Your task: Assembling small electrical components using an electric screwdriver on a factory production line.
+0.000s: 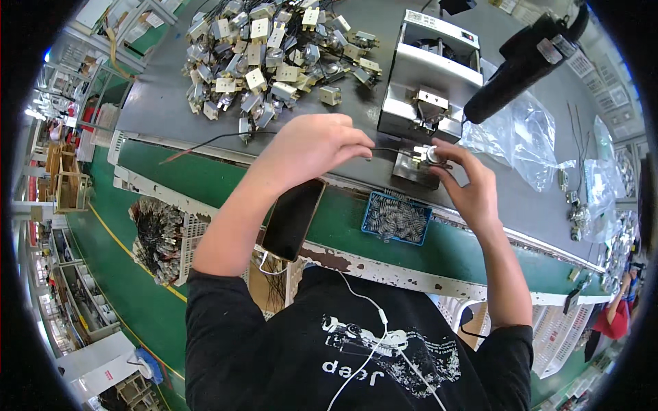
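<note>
My left hand (317,147) pinches a thin dark wire (392,150). The wire's long tail trails out leftward behind the wrist, ending in a reddish tip. On the other side it leads to a small silvery metal part with a round face (432,155), which sits on a metal block (413,172) at the bench's front. Thumb and forefinger of my right hand (471,179) are closed around that part from the right. Directly behind the block stands a boxy steel bench machine (432,75), its metal jaw-like fitting (430,106) facing me.
A heap of small metal assemblies with wires (264,61) covers the back left. Near me are a blue tray of small springs (396,218) and a dark phone (293,220). A black cylindrical tool (514,72) overhangs clear plastic bags (531,140) at right. Wired parts fill a basket (194,240) below left.
</note>
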The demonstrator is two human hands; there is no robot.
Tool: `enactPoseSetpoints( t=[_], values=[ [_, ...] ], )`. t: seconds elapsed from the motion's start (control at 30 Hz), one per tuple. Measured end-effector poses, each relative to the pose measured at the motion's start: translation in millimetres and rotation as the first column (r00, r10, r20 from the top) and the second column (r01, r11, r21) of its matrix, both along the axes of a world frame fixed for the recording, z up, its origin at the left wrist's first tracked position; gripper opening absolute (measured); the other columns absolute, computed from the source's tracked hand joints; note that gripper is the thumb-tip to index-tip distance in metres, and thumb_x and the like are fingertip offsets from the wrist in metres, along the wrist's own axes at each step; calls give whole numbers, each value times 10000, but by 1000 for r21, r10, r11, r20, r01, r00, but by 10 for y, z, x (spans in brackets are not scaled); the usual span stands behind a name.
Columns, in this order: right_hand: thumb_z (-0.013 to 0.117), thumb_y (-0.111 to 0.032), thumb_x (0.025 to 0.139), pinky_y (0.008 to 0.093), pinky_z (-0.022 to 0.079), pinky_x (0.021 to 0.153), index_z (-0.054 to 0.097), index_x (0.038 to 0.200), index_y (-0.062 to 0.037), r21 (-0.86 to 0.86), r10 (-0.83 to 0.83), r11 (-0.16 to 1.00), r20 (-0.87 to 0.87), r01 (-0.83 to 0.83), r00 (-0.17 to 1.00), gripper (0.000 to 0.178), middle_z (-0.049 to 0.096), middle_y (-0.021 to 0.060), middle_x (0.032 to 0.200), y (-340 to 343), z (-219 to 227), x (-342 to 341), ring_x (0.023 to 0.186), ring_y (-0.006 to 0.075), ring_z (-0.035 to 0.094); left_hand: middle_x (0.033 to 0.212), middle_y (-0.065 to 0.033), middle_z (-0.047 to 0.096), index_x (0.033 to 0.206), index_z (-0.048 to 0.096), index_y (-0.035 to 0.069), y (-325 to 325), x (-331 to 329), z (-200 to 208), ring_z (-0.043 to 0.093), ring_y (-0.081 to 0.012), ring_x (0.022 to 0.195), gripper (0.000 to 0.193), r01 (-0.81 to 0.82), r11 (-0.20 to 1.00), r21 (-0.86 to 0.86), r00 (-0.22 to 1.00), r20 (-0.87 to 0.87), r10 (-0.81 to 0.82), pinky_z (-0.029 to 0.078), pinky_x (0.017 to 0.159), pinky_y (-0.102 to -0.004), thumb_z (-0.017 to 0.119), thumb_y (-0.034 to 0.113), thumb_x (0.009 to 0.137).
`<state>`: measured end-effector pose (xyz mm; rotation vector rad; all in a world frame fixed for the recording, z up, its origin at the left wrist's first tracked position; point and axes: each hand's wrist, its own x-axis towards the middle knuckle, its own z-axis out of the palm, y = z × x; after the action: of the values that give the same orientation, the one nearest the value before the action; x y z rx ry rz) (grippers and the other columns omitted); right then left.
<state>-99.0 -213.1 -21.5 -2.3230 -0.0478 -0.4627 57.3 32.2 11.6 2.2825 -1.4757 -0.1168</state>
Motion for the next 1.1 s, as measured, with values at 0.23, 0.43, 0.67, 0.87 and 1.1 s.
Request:
enactPoseSetpoints(
  t=[0.23,0.43,0.67,0.87,1.1],
  values=[
    [773,-20,771,371,536,802,618,958,-46,-192,3,981,47,6,999,244,721,62,1139,39,-237,106,923,265,655,901,-64,651,1019,697,135,-298,43,-352,649,-290,884,188,88,993,72,993,-86,-82,521,740,-404,640,282,917],
    [754,-31,788,376,538,793,615,975,-48,-232,40,972,-3,-40,999,233,719,63,1152,28,-195,31,902,270,654,910,-67,650,990,691,148,-356,-19,-216,649,-282,903,147,104,984,142,994,-28,-101,523,763,-398,636,262,915],
    [725,-40,812,392,527,790,636,1075,-60,-301,62,952,-6,-61,998,278,724,67,992,46,-131,48,883,277,659,908,-65,649,998,676,139,-328,-49,-325,645,-282,909,143,104,989,106,994,-38,-101,520,757,-404,634,243,909],
    [722,-68,826,413,504,844,620,1141,-74,-335,42,940,-70,-63,997,331,707,97,969,39,-115,57,954,307,649,950,-80,644,1013,667,122,-380,24,-373,639,-293,950,143,103,989,109,985,-148,-87,519,795,-411,650,211,903],
    [717,-34,836,392,504,876,617,1082,-57,-241,-63,970,-140,28,988,266,703,114,1004,47,-64,-25,1035,298,645,1068,-57,626,1105,682,135,-575,-227,-630,628,-292,980,267,159,939,-304,974,-105,-199,518,839,-406,728,174,845]
  ],
)
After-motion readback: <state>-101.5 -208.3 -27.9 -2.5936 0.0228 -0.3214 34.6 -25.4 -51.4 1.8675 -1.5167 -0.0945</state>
